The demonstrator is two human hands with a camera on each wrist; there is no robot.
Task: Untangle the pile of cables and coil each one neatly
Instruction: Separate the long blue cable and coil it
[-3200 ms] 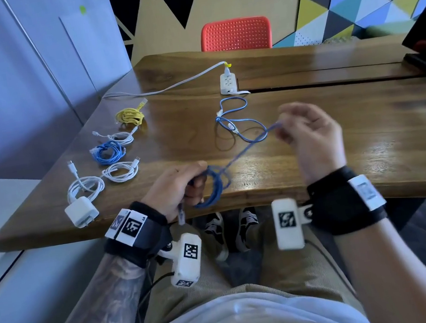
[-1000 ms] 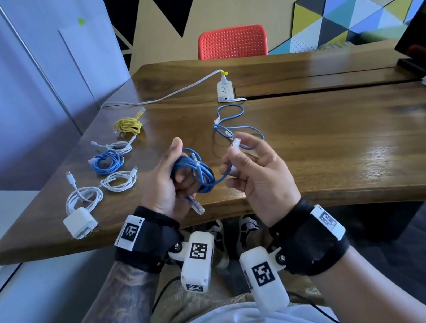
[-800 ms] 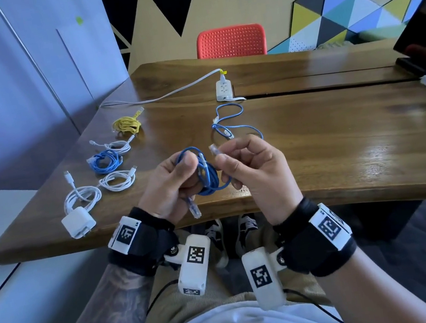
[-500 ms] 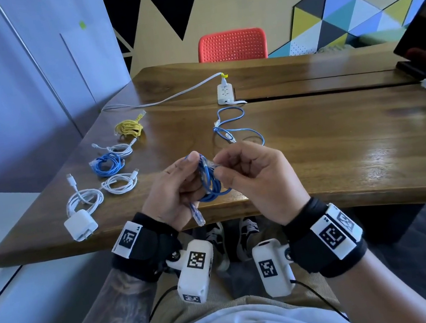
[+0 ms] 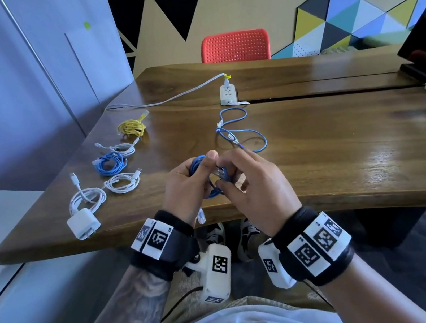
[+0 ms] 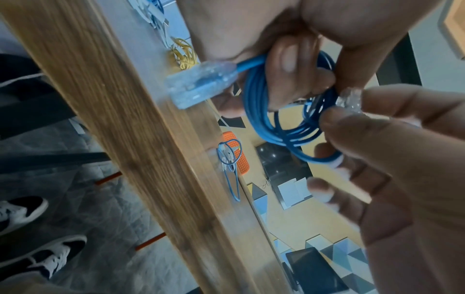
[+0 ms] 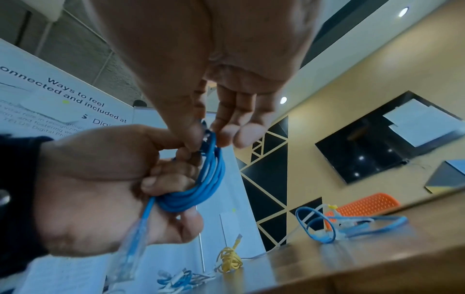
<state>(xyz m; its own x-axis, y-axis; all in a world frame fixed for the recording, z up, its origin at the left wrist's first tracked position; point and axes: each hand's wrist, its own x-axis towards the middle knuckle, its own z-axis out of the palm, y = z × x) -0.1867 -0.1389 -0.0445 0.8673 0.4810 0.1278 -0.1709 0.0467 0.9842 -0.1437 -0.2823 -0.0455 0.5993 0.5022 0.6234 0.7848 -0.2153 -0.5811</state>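
Two hands work one blue cable coil point(image 5: 210, 178) above the tabletop point(image 5: 343, 146) edge: left hand point(image 5: 185, 186) grip clenched round the loops to keep them stacked, right hand point(image 5: 251, 183) pinching the free clear plug point(image 6: 349, 98), probably to tuck it. One loose blue cable point(image 5: 240, 131) lies beyond, uncoiled.

Orange chair point(image 5: 235, 46) behind wood table point(image 5: 342, 140), w/ power strip point(image 5: 228, 94).

It looked like an office meeting room. A big wooden table point(image 5: 343, 146) had a power strip point(image 5: 228, 94) at 12 o'clock, a red chair point(image 5: 235, 47) behind, and a wall screen point(image 7: 382, 139) at 1 o'clock.
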